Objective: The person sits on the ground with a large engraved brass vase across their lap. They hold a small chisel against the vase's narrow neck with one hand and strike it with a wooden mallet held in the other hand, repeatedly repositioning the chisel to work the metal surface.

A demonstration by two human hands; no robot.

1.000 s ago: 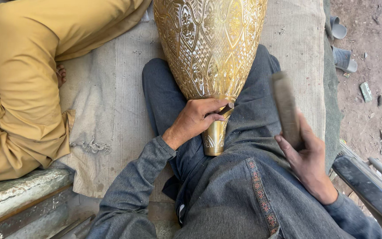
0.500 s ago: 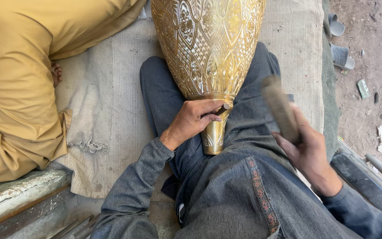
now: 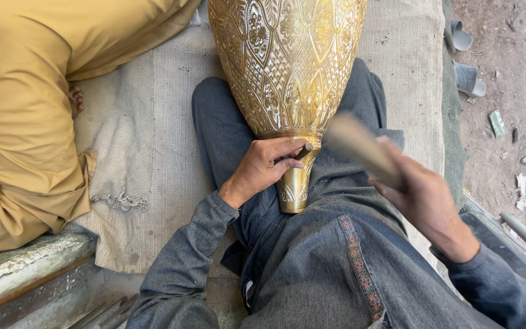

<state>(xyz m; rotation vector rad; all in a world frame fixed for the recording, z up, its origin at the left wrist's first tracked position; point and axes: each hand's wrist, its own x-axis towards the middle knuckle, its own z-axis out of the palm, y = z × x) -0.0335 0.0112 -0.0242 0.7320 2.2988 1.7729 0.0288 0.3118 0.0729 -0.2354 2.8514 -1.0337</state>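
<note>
- A large brass vase [image 3: 287, 67] with engraved floral and diamond patterns lies between the person's legs, its wide body reaching away to the top of the view and its narrow neck pointing back toward the person's lap.
- The left hand [image 3: 263, 167] rests against the neck of the vase, just below the wide body. Its fingers are curled closed around a small dark punch tool [image 3: 304, 150], whose tip meets the brass at the collar of the neck.
- The right hand [image 3: 424, 198] is raised to the right of the vase neck, apart from it. Its fingers are wrapped tightly around the handle of a wooden mallet [image 3: 357, 146], which appears blurred with motion and whose head points toward the punch tool.
- The person wears grey trousers [image 3: 226, 128] and a grey tunic [image 3: 336, 274] with a narrow embroidered strip down its front; fine metal dust flecks the cloth near the vase.
- Under the legs and vase lies a pale woven mat [image 3: 147, 152] with a frayed edge on the left.
- Another person in mustard-yellow clothing [image 3: 25, 122] sits at the left on the same mat, a bare foot [image 3: 76, 100] just visible.
- At the right is a dirt floor [image 3: 512, 91] scattered with small scraps, and a grey sandal [image 3: 467, 78] lies beside the mat's edge.
</note>
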